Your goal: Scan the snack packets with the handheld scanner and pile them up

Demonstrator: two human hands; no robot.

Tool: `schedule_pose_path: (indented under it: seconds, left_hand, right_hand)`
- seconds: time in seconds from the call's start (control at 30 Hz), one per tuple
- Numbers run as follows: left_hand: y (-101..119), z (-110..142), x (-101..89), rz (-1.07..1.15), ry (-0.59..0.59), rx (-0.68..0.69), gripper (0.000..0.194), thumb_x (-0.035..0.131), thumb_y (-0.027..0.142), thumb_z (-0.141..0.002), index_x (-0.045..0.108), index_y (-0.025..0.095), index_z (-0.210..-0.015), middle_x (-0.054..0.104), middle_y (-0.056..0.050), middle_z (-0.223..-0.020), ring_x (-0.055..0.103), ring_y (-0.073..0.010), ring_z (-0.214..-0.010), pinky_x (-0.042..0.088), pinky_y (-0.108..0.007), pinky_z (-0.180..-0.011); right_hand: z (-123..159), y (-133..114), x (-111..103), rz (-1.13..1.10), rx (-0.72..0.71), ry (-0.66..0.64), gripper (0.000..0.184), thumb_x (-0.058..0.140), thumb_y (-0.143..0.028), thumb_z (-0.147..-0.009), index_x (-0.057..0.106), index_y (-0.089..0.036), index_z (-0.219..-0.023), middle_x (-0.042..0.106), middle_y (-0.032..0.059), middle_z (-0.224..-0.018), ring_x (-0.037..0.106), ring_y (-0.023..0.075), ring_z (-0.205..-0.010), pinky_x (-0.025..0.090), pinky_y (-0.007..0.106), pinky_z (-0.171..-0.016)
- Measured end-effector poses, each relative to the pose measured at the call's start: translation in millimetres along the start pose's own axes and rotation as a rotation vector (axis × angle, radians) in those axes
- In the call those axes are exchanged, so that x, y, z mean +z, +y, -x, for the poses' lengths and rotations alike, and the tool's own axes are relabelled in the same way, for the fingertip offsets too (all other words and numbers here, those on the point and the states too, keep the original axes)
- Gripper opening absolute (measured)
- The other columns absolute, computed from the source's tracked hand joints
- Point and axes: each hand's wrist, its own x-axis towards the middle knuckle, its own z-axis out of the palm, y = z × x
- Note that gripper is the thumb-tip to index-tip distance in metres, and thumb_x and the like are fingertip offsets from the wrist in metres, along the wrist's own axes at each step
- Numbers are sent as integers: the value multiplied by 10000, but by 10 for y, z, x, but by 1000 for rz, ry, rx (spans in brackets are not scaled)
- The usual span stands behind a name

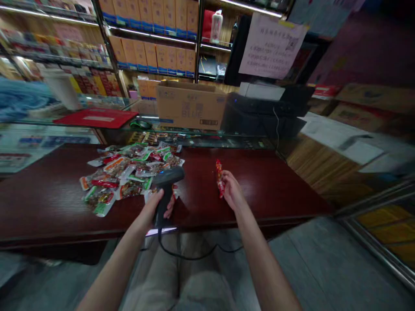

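My left hand [158, 205] is wrapped round the handle of a black barcode scanner [168, 176], whose head points to the right. Its black cable [194, 258] hangs in front of my legs. In my right hand [231, 188] is a small red snack packet [219, 178], pinched along its right side and held at the dark red table [197, 207]. Whether the packet touches the tabletop I cannot tell. Just beyond and left of the scanner lies a heap of snack packets [129, 168], mostly clear with red, green and orange parts.
A glass counter edge [194, 139] runs behind the table. On it stand a cardboard box [191, 106], a black printer [259, 114], a red folder [95, 118] and a white cup [61, 88]. Wooden panelling [324, 168] borders the right side. Shelves of orange boxes [149, 17] rise behind.
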Motion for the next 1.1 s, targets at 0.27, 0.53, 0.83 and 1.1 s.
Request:
schedule_pose_path:
  seconds: [0.27, 0.53, 0.83, 1.1]
  left_hand:
    - [-24, 2, -8, -17, -39, 32, 552, 564, 655, -820, 505, 145, -615, 427, 38, -483, 365, -56, -363, 338, -211, -407]
    - [-63, -31, 182, 76, 6, 1, 563, 571, 716, -782, 528, 154, -771, 506, 27, -584, 404, -55, -379, 404, -218, -409]
    - [-211, -343, 525, -22, 86, 39, 626, 529, 748, -781, 515, 162, -1000, 537, 41, -603, 452, -84, -386, 390, -210, -348]
    - [-22, -806, 610, 7, -6, 49, 624, 499, 744, -799, 518, 162, -1025, 516, 49, -576, 429, -77, -378, 354, -192, -344]
  right_hand:
    - [-58, 162, -37, 205, -44, 6, 442, 839, -323, -614, 656, -205, -999, 718, 29, -913, 656, 160, -804, 529, 306, -767]
    - [-175, 255, -42, 330, -223, 82, 398, 731, -364, -720, 590, -212, -1061, 701, 65, -1087, 671, 203, -955, 533, 382, -917]
    - [-331, 323, -133, 585, -409, 148, 381, 598, -274, -768, 544, -213, -1141, 680, 69, -1063, 657, 200, -948, 516, 407, -945]
    - [-836, 302, -68, 720, -518, 112, 468, 575, -286, -757, 533, -175, -1210, 679, 127, -1155, 666, 225, -1014, 507, 406, -951]
